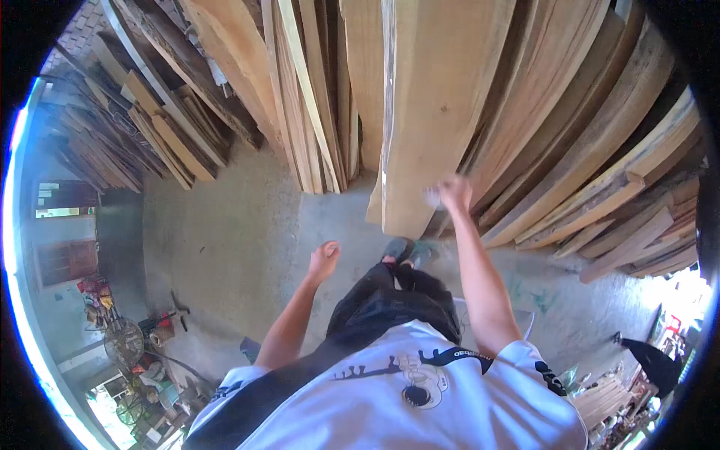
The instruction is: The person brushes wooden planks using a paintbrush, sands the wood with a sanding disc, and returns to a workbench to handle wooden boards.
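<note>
In front of a wide, light wooden board point(431, 112) leaning upright, my right hand point(455, 193) is raised with its fingers closed. A small whitish, see-through thing point(432, 197) shows at its fingertips, too blurred to name. Whether this hand touches the board I cannot tell. My left hand point(325, 260) hangs over the concrete floor to the left, its fingers curled in and nothing showing in them. Below the wide board are my dark shoes point(399, 249).
Narrower planks point(304, 112) lean left of the wide board, and long curved-looking slabs point(600, 135) stand to the right. More boards point(161, 135) lean at the far left. A standing fan point(124, 341) and clutter are at lower left. A dark cloth-like thing point(654, 365) lies at lower right.
</note>
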Tool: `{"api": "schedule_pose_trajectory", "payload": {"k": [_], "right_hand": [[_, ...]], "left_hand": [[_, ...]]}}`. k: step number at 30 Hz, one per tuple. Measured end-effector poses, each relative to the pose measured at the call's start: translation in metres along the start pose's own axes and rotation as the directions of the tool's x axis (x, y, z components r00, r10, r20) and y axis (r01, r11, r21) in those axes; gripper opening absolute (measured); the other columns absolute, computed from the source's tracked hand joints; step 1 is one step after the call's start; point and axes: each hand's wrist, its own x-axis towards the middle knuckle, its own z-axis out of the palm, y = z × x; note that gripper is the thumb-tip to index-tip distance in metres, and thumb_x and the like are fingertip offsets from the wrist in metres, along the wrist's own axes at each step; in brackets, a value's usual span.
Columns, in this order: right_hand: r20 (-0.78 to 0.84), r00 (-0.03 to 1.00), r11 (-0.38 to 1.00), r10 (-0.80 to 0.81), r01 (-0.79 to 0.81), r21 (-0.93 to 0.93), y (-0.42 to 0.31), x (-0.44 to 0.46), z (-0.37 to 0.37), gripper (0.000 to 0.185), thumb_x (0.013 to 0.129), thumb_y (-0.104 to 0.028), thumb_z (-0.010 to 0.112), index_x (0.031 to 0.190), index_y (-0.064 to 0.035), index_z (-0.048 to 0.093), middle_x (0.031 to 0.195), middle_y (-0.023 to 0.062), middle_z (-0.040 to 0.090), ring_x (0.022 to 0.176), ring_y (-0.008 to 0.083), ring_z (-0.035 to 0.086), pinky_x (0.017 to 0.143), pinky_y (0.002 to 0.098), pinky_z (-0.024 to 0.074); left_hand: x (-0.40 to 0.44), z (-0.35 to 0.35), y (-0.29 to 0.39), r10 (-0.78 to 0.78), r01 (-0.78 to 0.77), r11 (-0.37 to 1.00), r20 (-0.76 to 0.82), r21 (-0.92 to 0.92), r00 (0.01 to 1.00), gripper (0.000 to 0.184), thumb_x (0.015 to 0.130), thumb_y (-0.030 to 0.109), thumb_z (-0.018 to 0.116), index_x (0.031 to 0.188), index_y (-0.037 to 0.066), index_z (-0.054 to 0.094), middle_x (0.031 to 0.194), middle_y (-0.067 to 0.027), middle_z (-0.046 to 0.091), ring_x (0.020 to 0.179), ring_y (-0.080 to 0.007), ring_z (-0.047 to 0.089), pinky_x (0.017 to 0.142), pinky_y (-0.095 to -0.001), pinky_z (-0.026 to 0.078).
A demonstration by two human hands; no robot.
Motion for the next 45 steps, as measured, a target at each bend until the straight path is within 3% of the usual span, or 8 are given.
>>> {"api": "schedule_pose_trajectory", "payload": {"k": [7,10,15,17,24,28,37,45], "right_hand": [[-0.656,0.617,0.724,-0.434,0.673,0.154,-0.149,0.033,-0.137,0.009,0.087,-0.014,0.066,0.093,-0.0062,0.065,0.080,0.0139,0.069,0.073,0.0281,0.068,0.065,0.0374,0.0523],[-0.171,0.985,0.997,-0.020,0.032,0.073,-0.040,0.036,-0.059,0.027,0.084,-0.027,0.067,0.101,-0.0067,0.069,0.096,0.0184,0.070,0.088,0.0311,0.069,0.077,0.0399,0.0536],[0.257,0.738,0.780,0.624,-0.610,-0.141,0.208,-0.149,0.034,0.031,0.076,-0.022,0.065,0.092,0.0046,0.064,0.107,0.0231,0.066,0.102,0.0381,0.064,0.086,0.0459,0.0515],[0.216,0.933,0.916,0.289,-0.203,-0.346,0.354,-0.251,0.075,0.037,0.083,-0.035,0.062,0.101,-0.0031,0.068,0.103,0.0191,0.068,0.099,0.0335,0.064,0.085,0.0461,0.0511],[0.036,0.341,0.333,0.939,-0.932,0.146,0.419,-0.476,-0.088,0.029,0.083,-0.020,0.068,0.100,0.0026,0.071,0.081,0.0127,0.073,0.076,0.0224,0.070,0.069,0.0321,0.0558],[-0.010,0.330,0.273,0.944,-0.765,0.583,0.381,-0.494,-0.109,0.027,0.086,-0.021,0.063,0.098,0.0017,0.073,0.079,0.0124,0.072,0.068,0.0153,0.067,0.062,0.0307,0.0536],[-0.027,0.047,0.049,0.999,-0.585,0.810,0.404,-0.640,0.038,0.027,0.082,-0.021,0.065,0.089,0.0037,0.072,0.078,0.0136,0.072,0.065,0.0232,0.071,0.059,0.0334,0.0566],[0.305,-0.356,-0.422,0.883,-0.321,0.848,0.380,-0.695,0.020,0.023,0.083,-0.017,0.063,0.082,0.0039,0.070,0.073,0.0125,0.070,0.061,0.0219,0.071,0.048,0.0320,0.0541]], "left_hand": [[-0.020,0.006,-0.072,0.001,-0.029,0.970,0.118,0.243,0.993,0.025,0.086,0.030,0.063,0.102,0.012,0.068,0.097,-0.0182,0.069,0.094,-0.0386,0.065,0.080,-0.0466,0.051],[-0.025,0.004,-0.075,-0.016,-0.005,0.958,0.073,0.286,0.997,0.024,0.085,0.030,0.063,0.102,0.012,0.068,0.098,-0.0183,0.068,0.094,-0.0386,0.065,0.081,-0.0467,0.051],[-0.029,0.021,-0.012,0.008,-0.035,0.961,0.101,0.273,0.995,0.027,0.087,0.030,0.062,0.108,0.013,0.067,0.100,-0.0177,0.069,0.097,-0.0371,0.065,0.085,-0.0449,0.051],[-0.024,0.038,0.027,0.053,-0.097,0.961,0.173,0.259,0.984,0.031,0.089,0.031,0.061,0.113,0.013,0.065,0.101,-0.0167,0.070,0.100,-0.0354,0.065,0.087,-0.0431,0.051],[0.028,0.153,0.156,0.302,-0.435,0.886,0.512,0.160,0.804,0.040,0.093,0.035,0.059,0.117,0.003,0.060,0.108,-0.0161,0.070,0.101,-0.0267,0.067,0.088,-0.0375,0.051],[-0.024,0.227,0.336,0.652,-0.726,0.675,0.568,-0.133,0.502,0.038,0.095,0.034,0.060,0.110,-0.001,0.060,0.091,-0.0065,0.066,0.086,-0.0146,0.061,0.080,-0.0325,0.050],[-0.406,0.225,0.711,0.699,-0.079,0.259,0.243,-0.963,-0.673,0.073,0.096,0.057,0.037,0.139,-0.002,0.040,0.135,-0.0211,0.051,0.127,-0.0342,0.048,0.111,-0.0462,0.034],[-0.515,0.342,0.758,0.474,0.079,0.458,0.168,-0.885,-0.864,0.074,0.096,0.056,0.037,0.140,-0.003,0.038,0.136,-0.0226,0.049,0.129,-0.0353,0.046,0.111,-0.0467,0.032]]}}
